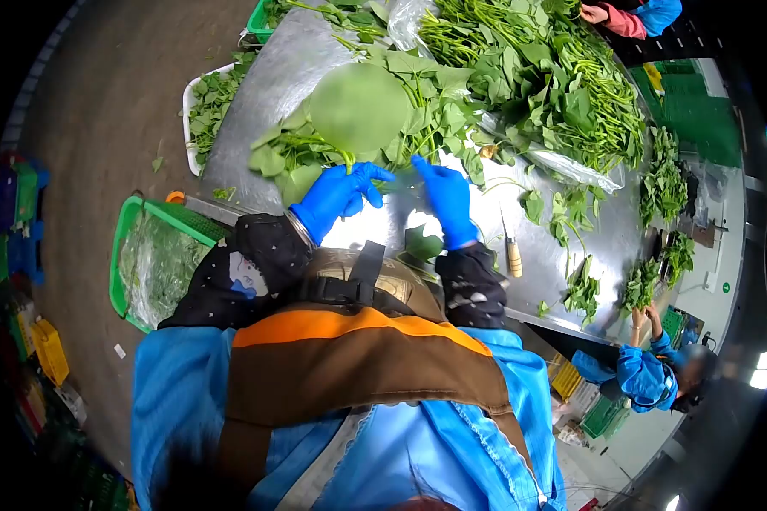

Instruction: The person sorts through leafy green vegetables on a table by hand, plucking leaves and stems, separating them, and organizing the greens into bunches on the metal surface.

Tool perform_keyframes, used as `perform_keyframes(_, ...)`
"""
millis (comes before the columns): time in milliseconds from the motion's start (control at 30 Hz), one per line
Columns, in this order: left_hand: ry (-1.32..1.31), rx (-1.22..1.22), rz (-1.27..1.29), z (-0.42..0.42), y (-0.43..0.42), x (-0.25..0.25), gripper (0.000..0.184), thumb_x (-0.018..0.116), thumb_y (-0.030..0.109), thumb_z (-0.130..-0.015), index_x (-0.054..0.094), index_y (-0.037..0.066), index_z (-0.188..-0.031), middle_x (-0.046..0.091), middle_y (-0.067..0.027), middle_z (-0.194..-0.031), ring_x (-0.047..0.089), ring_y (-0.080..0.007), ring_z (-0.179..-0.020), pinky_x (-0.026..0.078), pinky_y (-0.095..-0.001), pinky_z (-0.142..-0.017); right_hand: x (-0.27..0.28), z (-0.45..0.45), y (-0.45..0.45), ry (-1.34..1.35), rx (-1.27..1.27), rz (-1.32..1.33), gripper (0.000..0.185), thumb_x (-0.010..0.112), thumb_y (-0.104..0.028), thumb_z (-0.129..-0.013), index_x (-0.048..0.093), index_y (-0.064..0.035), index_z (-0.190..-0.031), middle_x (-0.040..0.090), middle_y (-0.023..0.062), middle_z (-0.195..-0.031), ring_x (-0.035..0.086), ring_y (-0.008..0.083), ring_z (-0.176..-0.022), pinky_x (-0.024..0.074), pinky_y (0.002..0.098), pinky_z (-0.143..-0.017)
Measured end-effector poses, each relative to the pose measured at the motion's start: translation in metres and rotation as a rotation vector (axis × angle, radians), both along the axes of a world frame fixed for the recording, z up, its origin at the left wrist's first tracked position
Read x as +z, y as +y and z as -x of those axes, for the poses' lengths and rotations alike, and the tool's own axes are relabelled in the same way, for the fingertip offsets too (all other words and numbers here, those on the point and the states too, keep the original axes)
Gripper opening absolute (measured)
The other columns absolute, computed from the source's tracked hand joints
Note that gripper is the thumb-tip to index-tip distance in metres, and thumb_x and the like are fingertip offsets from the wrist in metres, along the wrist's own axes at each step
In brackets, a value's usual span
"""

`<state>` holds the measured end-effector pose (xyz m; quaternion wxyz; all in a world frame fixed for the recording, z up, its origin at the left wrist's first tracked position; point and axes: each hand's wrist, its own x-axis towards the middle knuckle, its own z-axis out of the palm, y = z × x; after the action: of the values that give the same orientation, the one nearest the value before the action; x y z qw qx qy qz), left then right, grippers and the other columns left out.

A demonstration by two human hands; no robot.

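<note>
My left hand [337, 198], in a blue glove, is closed around the stems of a small bunch of leafy greens [294, 152], with the leaves pointing away from me. Its thumb and forefinger reach toward my right hand [446, 200], also blue-gloved, whose fingers look pinched together. Whatever they hold is too faint to make out. A blurred round green patch covers part of the leaves beyond my hands. Right of my right hand, a knife with a wooden handle [514, 257] lies on the metal table [533, 294]. One loose leaf [422, 244] sits close to my body.
A big heap of leafy greens [562, 102] covers the far right of the table, with clear plastic [584, 170] under it. Left stand a green crate [128, 272] lined with plastic and a white basket [187, 128] of greens. Co-workers' hands [595, 14] [643, 317] handle greens at the right.
</note>
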<state>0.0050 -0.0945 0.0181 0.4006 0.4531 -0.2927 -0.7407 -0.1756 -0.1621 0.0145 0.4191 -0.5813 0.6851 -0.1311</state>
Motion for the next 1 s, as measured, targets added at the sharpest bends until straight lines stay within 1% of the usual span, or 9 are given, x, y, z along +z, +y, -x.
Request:
perform_keyframes(133,-0.3,0.026,-0.105,-0.005,-0.006,-0.007,0.04,0.04,0.039,-0.09,0.059,0.007,-0.104,0.058,-0.005,-0.066,0.046,-0.0085,-0.048,0.036,-0.0215,-0.046,-0.038,-0.008,0.006,0.086,-0.062,0.185,0.035,0.057,-0.036,-0.08,0.063,-0.0024,-0.074,0.06,0.0131,-0.063,0.057,0.0204,-0.056,0.0443,0.0343,-0.056)
perform_keyframes(267,-0.737,-0.016,0.189,-0.008,0.013,0.011,0.032,0.04,0.029,-0.091,0.055,0.013,-0.113,0.054,-0.0041,-0.067,0.052,-0.012,-0.068,0.042,-0.025,-0.069,0.002,0.02,0.015,-0.35,-0.08,0.23,0.023,0.06,-0.022,-0.081,0.063,0.0002,-0.082,0.059,0.0043,-0.063,0.052,0.0076,-0.055,0.0398,0.0225,-0.05)
perform_keyframes(367,-0.534,-0.11,0.442,0.014,0.021,-0.009,0.037,0.039,0.02,-0.09,0.043,0.016,-0.127,0.056,-0.0051,-0.075,0.048,-0.0098,-0.066,0.043,-0.0246,-0.066,0.032,0.013,0.008,-0.656,-0.007,0.108,0.02,0.054,-0.02,-0.085,0.062,-0.0015,-0.085,0.054,-0.0003,-0.061,0.05,0.0066,-0.055,0.0378,0.0196,-0.049)
perform_keyframes(567,-0.18,-0.153,0.215,0.02,0.023,-0.026,0.037,0.041,0.016,-0.09,0.04,0.004,-0.125,0.058,-0.0058,-0.094,0.052,-0.0116,-0.076,0.044,-0.0245,-0.068,0.024,-0.01,0.026,-0.726,0.106,0.133,0.019,0.052,-0.018,-0.086,0.06,-0.001,-0.085,0.053,-0.0003,-0.062,0.049,0.0064,-0.054,0.0383,0.0188,-0.049)
perform_keyframes(633,-0.15,-0.221,0.073,0.024,0.024,-0.036,0.033,0.043,0.014,-0.089,0.044,0.002,-0.119,0.058,-0.0062,-0.094,0.055,-0.0127,-0.079,0.045,-0.0257,-0.069,0.02,-0.019,0.03,-0.719,0.077,-0.162,0.018,0.056,-0.018,-0.083,0.061,-0.0009,-0.088,0.057,0.0014,-0.067,0.051,0.0076,-0.057,0.041,0.021,-0.05)
perform_keyframes(800,-0.415,-0.338,0.182,0.022,0.024,-0.006,0.02,0.051,0.012,-0.083,0.054,-0.006,-0.093,0.058,-0.0132,-0.075,0.057,-0.0198,-0.074,0.045,-0.0295,-0.069,0.013,-0.03,0.033,-0.226,0.157,0.089,0.022,0.061,-0.015,-0.08,0.063,0.0007,-0.095,0.064,0.0053,-0.08,0.056,0.0104,-0.067,0.0451,0.0238,-0.059)
perform_keyframes(900,-0.588,-0.373,0.474,0.023,0.026,-0.028,0.022,0.054,0.01,-0.081,0.052,-0.004,-0.097,0.057,-0.0127,-0.082,0.055,-0.0194,-0.076,0.044,-0.0303,-0.072,0.024,-0.033,0.036,-0.567,0.18,-0.098,0.029,0.061,-0.02,-0.08,0.06,-0.0016,-0.103,0.059,0.0032,-0.071,0.047,0.0048,-0.051,0.0369,0.0188,-0.046)
perform_keyframes(967,-0.232,-0.366,0.305,0.015,0.024,-0.041,0.03,0.059,0.008,-0.076,0.051,-0.002,-0.103,0.056,-0.0119,-0.094,0.054,-0.0211,-0.087,0.043,-0.032,-0.078,0.025,-0.033,0.037,-0.647,0.167,-0.092,0.027,0.064,-0.017,-0.078,0.061,-0.0011,-0.099,0.06,0.0013,-0.072,0.048,0.0042,-0.055,0.0389,0.0185,-0.048)
perform_keyframes(1000,0.27,-0.267,0.02,0.01,0.021,-0.038,0.04,0.058,0.01,-0.077,0.047,0.0,-0.114,0.052,-0.0118,-0.109,0.051,-0.0232,-0.1,0.04,-0.0336,-0.086,0.023,-0.033,0.037,-0.649,0.166,-0.054,0.027,0.064,-0.016,-0.078,0.061,-0.0008,-0.1,0.059,0.0009,-0.072,0.049,0.0043,-0.056,0.0394,0.0188,-0.049)
